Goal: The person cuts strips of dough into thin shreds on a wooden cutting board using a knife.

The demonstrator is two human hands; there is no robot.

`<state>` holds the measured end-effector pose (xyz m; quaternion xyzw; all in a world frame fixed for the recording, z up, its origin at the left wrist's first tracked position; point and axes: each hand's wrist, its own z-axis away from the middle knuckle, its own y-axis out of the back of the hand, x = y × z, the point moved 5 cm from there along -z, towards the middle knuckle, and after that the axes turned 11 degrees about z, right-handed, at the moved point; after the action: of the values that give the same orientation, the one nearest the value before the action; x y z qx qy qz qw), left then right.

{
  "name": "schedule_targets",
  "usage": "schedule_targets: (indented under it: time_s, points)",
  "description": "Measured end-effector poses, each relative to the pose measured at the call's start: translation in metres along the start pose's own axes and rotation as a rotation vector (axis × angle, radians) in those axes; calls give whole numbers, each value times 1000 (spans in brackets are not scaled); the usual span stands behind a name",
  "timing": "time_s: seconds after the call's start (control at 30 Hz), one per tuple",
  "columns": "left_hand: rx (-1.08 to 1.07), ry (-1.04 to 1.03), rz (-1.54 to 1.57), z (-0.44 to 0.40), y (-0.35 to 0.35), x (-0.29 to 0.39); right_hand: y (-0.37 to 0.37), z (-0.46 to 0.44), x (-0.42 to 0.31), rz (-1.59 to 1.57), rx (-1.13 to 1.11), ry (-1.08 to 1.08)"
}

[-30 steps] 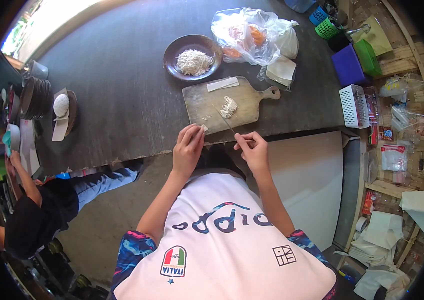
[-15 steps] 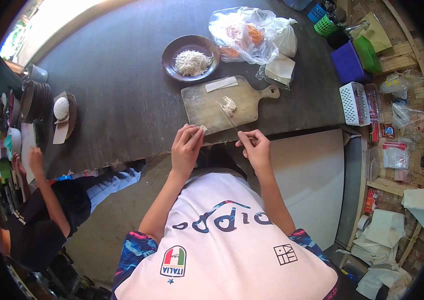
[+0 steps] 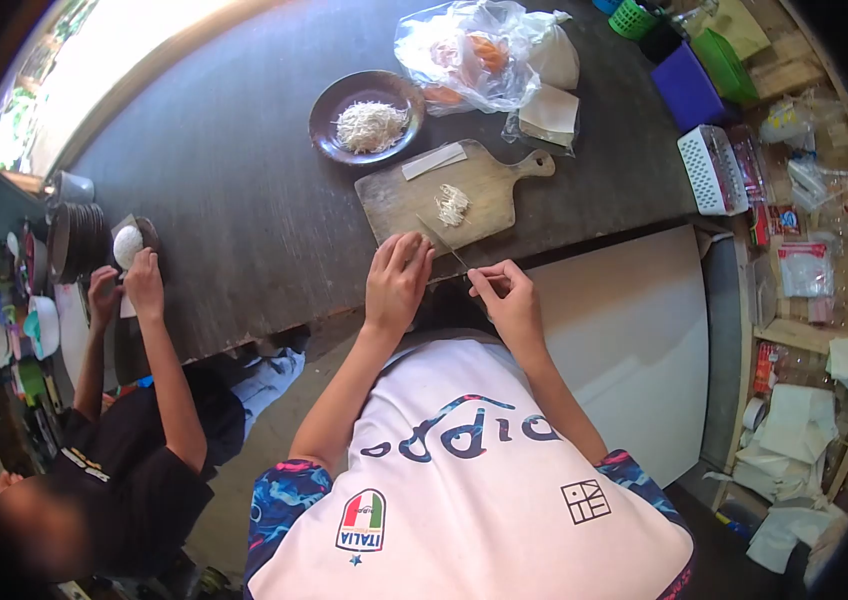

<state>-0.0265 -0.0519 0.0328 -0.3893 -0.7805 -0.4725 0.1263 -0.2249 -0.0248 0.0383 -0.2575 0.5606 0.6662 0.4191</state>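
My right hand [image 3: 504, 295] grips a thin knife [image 3: 444, 243] whose blade points up and left over the near edge of the wooden cutting board [image 3: 489, 180]. Beside the blade, my left hand [image 3: 399, 278] rests at the board's near left corner with its fingers bent together; what they hold is hidden. A small heap of pale shreds [image 3: 452, 205] lies on the board, and pale flat strips [image 3: 434, 160] lie near its far edge. Behind the board, a dark round plate [image 3: 319, 118] holds a pile of white shreds [image 3: 372, 127].
Clear plastic bags [image 3: 474, 55] with orange and white contents sit behind the board. At the left, a co-worker's hands [image 3: 144, 285] are by a white rounded item [image 3: 128, 246] on a dish. A white basket [image 3: 712, 172] and a purple box [image 3: 689, 88] stand at the right.
The view has shifted slightly. My left hand has moved right, nearer the knife. The co-worker's hands have reached up to the dish with the white item.
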Motion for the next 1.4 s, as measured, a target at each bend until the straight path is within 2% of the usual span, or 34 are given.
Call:
schedule_targets:
  time_s: [0.37, 0.7, 0.87, 0.97, 1.07, 1.17, 1.4]
  points:
    - [-67, -30, -2, 6, 0, -2, 7, 29, 5, 166, 73, 28]
    - [-32, -49, -20, 5, -2, 5, 11, 31, -5, 110, 32, -1]
    - [-14, -38, -6, 10, -5, 5, -17, 7, 7, -7, 18, 22]
    - [-5, -19, 0, 12, -6, 5, -16, 1, -4, 2, 38, 55]
    - [20, -5, 4, 13, -7, 6, -1, 19, -5, 77, 17, -1]
    - [35, -3, -11, 15, -8, 7, 4, 28, 6, 139, 85, 18]
    - [28, -12, -26, 17, -9, 7, -22, -1, 0, 77, 74, 50]
